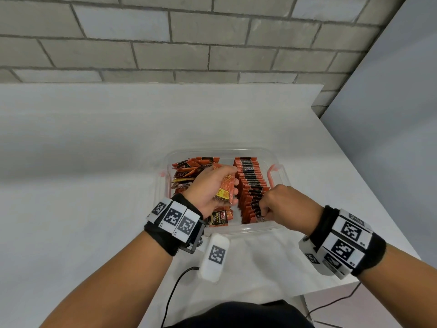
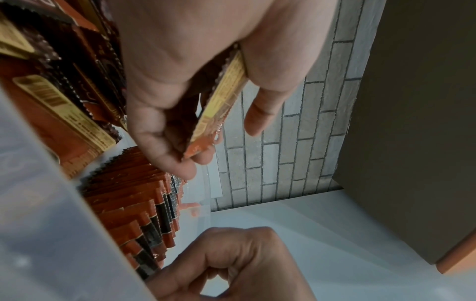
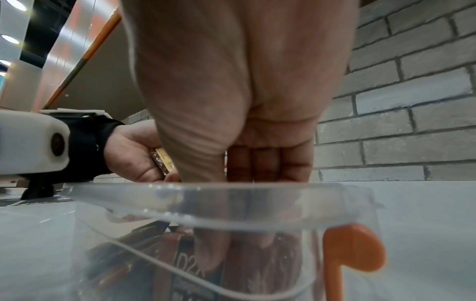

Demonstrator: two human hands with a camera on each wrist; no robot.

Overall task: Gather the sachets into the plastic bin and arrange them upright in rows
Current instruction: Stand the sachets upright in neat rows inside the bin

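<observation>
Bare test room (lab-like), brick wall [image 1: 165,43], white table [image 1: 82,162]

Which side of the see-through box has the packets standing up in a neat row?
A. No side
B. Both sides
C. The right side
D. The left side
C: the upright row stands along the right half of the plastic bin, while the loose sachets on the left lie jumbled.
</observation>
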